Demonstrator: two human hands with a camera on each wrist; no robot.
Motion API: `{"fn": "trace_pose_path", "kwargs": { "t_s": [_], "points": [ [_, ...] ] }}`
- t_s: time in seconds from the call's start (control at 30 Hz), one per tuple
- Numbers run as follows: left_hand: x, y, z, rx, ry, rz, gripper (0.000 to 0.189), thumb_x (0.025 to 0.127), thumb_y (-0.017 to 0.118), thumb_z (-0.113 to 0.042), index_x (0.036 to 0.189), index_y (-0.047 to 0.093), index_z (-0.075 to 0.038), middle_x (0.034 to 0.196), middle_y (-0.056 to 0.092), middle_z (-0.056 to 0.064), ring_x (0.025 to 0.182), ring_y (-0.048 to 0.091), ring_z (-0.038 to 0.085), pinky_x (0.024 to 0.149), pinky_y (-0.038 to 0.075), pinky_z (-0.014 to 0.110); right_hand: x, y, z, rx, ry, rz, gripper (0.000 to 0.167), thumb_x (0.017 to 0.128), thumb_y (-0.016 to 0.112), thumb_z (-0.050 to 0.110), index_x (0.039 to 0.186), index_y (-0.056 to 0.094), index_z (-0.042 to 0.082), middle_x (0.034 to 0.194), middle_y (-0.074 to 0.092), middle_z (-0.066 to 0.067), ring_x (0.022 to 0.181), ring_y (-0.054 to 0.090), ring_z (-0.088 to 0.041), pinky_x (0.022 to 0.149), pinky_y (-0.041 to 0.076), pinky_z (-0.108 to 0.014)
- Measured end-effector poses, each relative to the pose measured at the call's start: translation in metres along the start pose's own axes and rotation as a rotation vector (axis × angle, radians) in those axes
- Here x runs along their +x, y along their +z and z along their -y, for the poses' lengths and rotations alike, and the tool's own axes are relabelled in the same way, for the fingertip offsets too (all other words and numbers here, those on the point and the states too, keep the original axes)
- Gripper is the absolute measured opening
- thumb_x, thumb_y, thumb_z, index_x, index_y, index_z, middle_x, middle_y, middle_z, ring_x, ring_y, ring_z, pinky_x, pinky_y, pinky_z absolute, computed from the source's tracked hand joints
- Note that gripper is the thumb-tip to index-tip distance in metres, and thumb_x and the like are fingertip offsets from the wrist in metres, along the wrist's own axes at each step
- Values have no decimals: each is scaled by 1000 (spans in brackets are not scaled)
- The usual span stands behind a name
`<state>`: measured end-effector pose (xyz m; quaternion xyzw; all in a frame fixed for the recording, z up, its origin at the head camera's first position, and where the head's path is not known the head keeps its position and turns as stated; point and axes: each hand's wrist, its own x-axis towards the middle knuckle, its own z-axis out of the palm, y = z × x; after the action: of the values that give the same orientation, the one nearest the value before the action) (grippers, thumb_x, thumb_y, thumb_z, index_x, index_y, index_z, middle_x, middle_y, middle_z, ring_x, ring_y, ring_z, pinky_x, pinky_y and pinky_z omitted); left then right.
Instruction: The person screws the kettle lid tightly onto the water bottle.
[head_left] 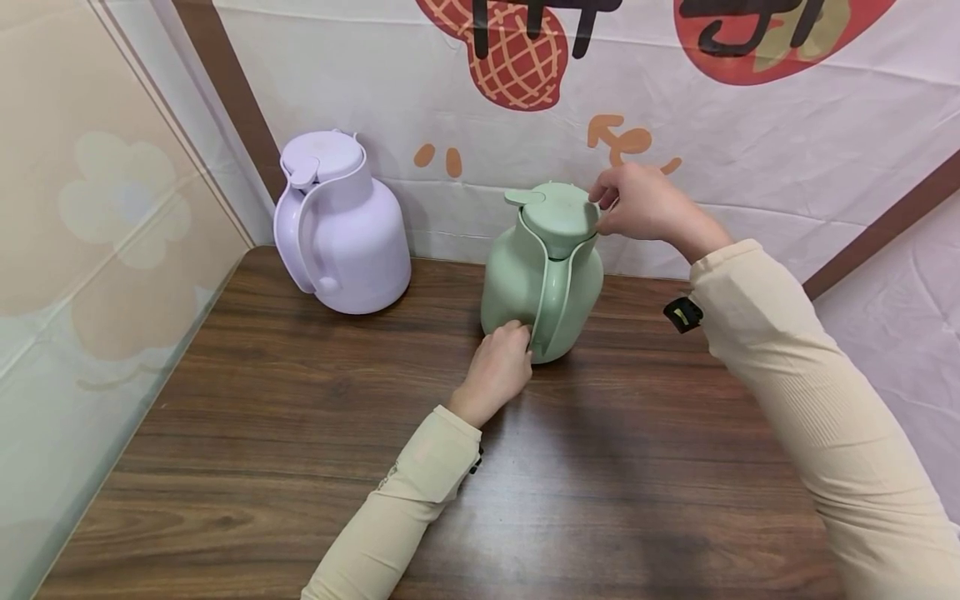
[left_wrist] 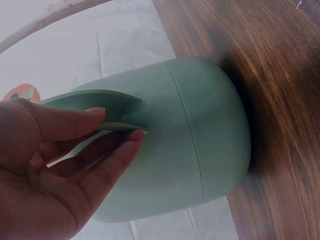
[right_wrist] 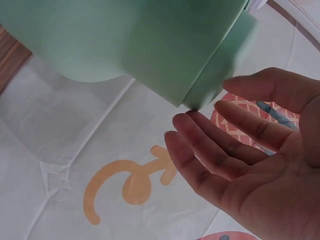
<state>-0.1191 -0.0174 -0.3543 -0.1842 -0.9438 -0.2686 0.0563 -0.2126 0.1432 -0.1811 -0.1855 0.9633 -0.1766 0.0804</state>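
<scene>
A light green insulated jug [head_left: 502, 275] stands on the table with its handle [head_left: 553, 304] toward me. My left hand [head_left: 501, 367] pinches the lower part of that handle; in the left wrist view, the thumb and fingertips [left_wrist: 134, 137] lie on either side of its edge. At the top, my right hand [head_left: 637, 200] is beside the jug's round lid [head_left: 561, 208]. The right wrist view has the thumb against the lid's side [right_wrist: 215, 75] and the other fingers loosely bent by its edge, not wrapped around it. The lid sits on the neck, its tab pointing left.
A lilac jug [head_left: 367, 242] of the same shape stands at the back left of the brown wooden table [head_left: 300, 467]. Behind both hangs a printed white cloth [head_left: 450, 217], close to the jugs. Another printed cloth [head_left: 90, 333] borders the left edge.
</scene>
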Motion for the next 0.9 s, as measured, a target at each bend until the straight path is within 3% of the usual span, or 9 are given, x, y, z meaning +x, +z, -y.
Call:
{"fn": "trace_pose_path", "kwargs": {
  "t_s": [0.37, 0.9],
  "points": [
    [0, 0, -1, 0, 4, 2, 6, 81, 63, 1, 86, 63, 3, 80, 57, 10, 74, 61, 28, 66, 49, 36, 6, 4, -6, 63, -12, 114, 55, 80, 50, 3, 134, 39, 0, 136, 40, -17, 124, 39, -34, 91, 37, -48],
    [0, 0, -1, 8, -5, 7, 8, 81, 63, 1, 89, 64, 3, 82, 58, 10, 76, 61, 28, 68, 49, 36, 6, 4, -4, 8, -62, 92, 52, 77, 55, 1, 128, 45, -3, 129, 46, -21, 118, 43, -36, 89, 38, -48]
  ]
}}
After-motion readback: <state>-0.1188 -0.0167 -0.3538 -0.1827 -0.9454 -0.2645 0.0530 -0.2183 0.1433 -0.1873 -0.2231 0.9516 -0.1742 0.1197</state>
